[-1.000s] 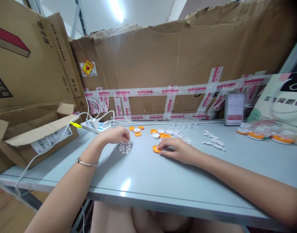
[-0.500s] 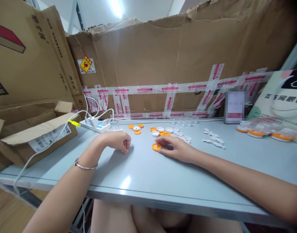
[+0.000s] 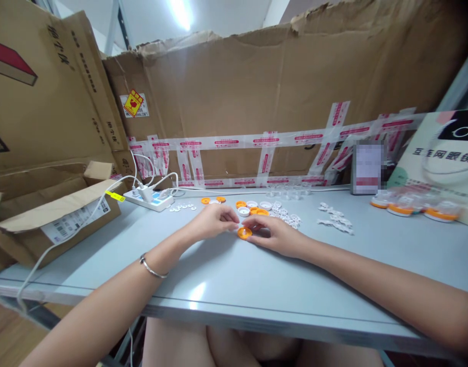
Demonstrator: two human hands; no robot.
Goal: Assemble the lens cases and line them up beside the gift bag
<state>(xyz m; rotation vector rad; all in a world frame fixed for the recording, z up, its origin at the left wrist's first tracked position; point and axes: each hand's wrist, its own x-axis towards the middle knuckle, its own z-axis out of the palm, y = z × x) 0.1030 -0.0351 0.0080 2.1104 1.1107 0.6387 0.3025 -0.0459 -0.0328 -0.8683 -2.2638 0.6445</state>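
My right hand (image 3: 274, 234) rests on the table with thumb and fingertips gripping the rim of a shallow orange round disc (image 3: 244, 233), which has a small pale peg at its centre. Just left of it, my left hand (image 3: 216, 220) is closed in a pinch, its fingertips close to the disc. Whatever sits in that pinch is too small to make out. Behind the right hand lie orange and white round discs (image 3: 243, 211) and a heap of small white parts (image 3: 291, 219). Several tiny white pieces (image 3: 183, 207) lie to the left of my left hand.
A power strip (image 3: 152, 200) with cables and an open cardboard box (image 3: 54, 214) stand at left. Clear cups (image 3: 289, 191) line the back. More white parts (image 3: 335, 218), a phone-like screen (image 3: 368, 168) and orange-based clear containers (image 3: 440, 211) are at right.
My left hand has moved right, from near the tiny white pieces to the orange disc, uncovering those pieces. My right hand keeps its hold on the disc, almost in place.
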